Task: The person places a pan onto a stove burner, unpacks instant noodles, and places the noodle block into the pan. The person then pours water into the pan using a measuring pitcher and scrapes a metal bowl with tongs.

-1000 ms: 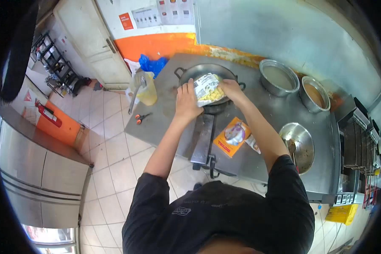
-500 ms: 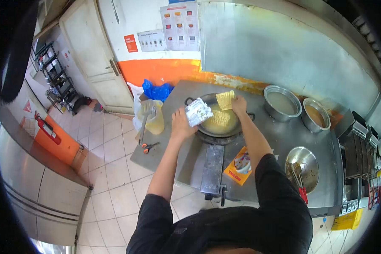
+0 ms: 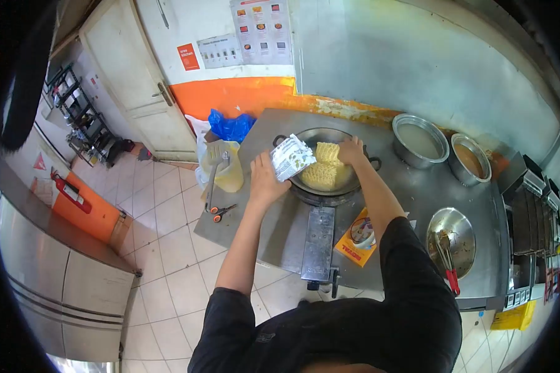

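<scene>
My left hand [image 3: 266,181] is closed on a crinkled white and silver packet [image 3: 292,158], tilted at the left rim of a dark two-handled pan [image 3: 353,184]. My right hand [image 3: 351,151] reaches over the pan's far right side, its fingers curled at the edge of a block of dried instant noodles [image 3: 326,151]. The fingertips are partly hidden from me. A second noodle block [image 3: 318,176] lies in the pan, nearer to me, in yellowish liquid. The pan rests on a burner with a metal front arm [image 3: 318,242].
An orange box [image 3: 358,238] lies right of the burner. Two metal pots [image 3: 420,141] [image 3: 470,160] stand at the back right. A steel bowl [image 3: 460,229] holds red-handled tongs [image 3: 445,262]. Orange-handled scissors [image 3: 223,212] and a spatula [image 3: 213,174] in a plastic container [image 3: 231,171] are at left.
My right hand has lowered the noodle block from above the pan down beside the other block. My left hand has shifted slightly right with the packet. The view has moved a little.
</scene>
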`<state>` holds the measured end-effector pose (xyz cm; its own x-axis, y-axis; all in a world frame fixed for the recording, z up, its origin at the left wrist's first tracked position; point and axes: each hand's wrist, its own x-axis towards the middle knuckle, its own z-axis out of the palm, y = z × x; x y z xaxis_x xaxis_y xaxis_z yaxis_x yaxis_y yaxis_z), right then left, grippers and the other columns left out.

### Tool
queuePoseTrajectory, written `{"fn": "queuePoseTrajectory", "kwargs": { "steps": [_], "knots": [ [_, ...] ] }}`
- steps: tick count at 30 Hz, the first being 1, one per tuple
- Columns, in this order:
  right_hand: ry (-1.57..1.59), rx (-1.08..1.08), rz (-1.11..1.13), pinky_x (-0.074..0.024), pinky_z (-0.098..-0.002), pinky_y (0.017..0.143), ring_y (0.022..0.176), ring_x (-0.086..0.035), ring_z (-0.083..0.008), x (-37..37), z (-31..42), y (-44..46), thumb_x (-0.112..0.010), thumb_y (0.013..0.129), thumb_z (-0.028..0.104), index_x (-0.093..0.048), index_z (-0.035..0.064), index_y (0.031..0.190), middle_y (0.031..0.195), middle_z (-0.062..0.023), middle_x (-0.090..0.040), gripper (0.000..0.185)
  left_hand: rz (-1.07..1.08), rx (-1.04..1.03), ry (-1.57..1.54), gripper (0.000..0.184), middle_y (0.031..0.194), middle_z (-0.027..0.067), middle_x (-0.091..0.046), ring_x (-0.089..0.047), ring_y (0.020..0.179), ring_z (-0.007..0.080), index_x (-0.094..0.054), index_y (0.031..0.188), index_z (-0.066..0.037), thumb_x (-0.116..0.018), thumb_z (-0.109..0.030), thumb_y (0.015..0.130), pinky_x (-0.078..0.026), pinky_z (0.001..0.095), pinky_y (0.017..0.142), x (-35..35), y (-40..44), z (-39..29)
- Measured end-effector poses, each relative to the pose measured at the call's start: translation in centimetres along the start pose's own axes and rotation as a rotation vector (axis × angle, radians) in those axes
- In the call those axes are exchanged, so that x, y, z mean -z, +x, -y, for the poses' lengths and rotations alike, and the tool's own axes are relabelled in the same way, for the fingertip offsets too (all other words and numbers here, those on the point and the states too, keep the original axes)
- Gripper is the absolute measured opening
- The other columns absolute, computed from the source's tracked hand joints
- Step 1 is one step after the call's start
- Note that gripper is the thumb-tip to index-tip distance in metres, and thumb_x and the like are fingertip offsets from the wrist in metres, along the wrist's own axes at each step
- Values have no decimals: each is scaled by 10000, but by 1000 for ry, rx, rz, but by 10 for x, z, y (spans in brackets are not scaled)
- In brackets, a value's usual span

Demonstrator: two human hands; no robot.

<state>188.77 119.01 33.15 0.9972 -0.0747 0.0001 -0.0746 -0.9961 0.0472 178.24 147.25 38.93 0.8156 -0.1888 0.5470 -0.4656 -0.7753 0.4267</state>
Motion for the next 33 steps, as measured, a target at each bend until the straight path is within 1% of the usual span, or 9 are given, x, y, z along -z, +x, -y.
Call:
{"fn": "queuePoseTrajectory", "kwargs": {
  "steps": [8,11,15,20,23,27,29,32,33],
  "knots": [
    [273,89,-547,-308,-492,929,1176,-339,-378,82,-2,-102,-620,770,212,-597,89,1093,1301,-150,-402,346,148,-178,272,770,1079,160,-487,-444,1041,324,-398,1166,-12,-774,-159,510,-407,407,856,-22,41,-19],
    [243,179,-661,-318,-492,923,1165,-344,-378,100,-20,-165,-643,747,184,-603,103,1085,1299,-154,-399,350,340,-389,803,613,1076,94,-491,-447,1058,263,-465,1138,-70,-728,-240,610,-407,379,830,-51,67,-43],
    [210,181,-648,-351,-462,915,1162,-375,-369,98,-58,-255,-614,757,220,-598,89,1052,1245,-179,-451,323,395,-729,1267,487,1010,31,-504,-450,1045,212,-497,1141,-142,-661,-239,693,-403,382,794,-97,84,-80],
    [457,36,-55,-401,-414,905,1022,-509,-369,-5,-118,-348,-613,753,170,-610,39,975,1109,-168,-552,258,498,-961,1652,272,913,22,-534,-466,995,203,-607,1004,-143,-593,-130,733,-408,416,743,-122,78,-108],
    [332,-23,322,-443,-485,849,1045,-503,-408,-70,-139,-388,-564,737,173,-532,-38,1066,1088,-246,-524,392,387,-868,1602,237,914,19,-550,-460,1019,209,-636,931,-155,-628,-141,695,-416,431,745,-149,93,-75],
    [546,-448,12,-398,-458,915,1064,-491,-428,-107,-138,-391,-635,748,394,-366,-64,1226,1144,-297,-497,715,-50,-783,1136,553,997,51,-574,-488,1075,234,-560,1085,-153,-767,-288,591,-435,456,783,-115,112,-35],
    [578,-529,-69,-406,-458,917,1085,-483,-442,-149,-135,-367,-649,735,461,-336,-68,1266,1167,-309,-483,812,218,-560,883,613,1029,113,-565,-516,1043,284,-512,1126,-99,-763,-309,608,-427,447,847,-48,100,-75],
    [899,-751,-3,-423,-435,916,1091,-512,-385,-131,-125,-343,-660,714,508,-379,-49,1266,1175,-265,-510,833,205,-191,515,699,1211,167,-484,-435,1156,325,-466,1164,-19,-780,-281,597,-354,415,959,-15,81,-77],
    [963,-756,-28,-436,-427,904,1075,-534,-360,-129,-127,-340,-662,711,511,-405,-38,1254,1171,-248,-524,813,-51,-401,385,751,1225,192,-477,-443,1153,330,-429,1224,-6,-777,-239,600,-346,395,977,-25,73,-44]
  ]
}}
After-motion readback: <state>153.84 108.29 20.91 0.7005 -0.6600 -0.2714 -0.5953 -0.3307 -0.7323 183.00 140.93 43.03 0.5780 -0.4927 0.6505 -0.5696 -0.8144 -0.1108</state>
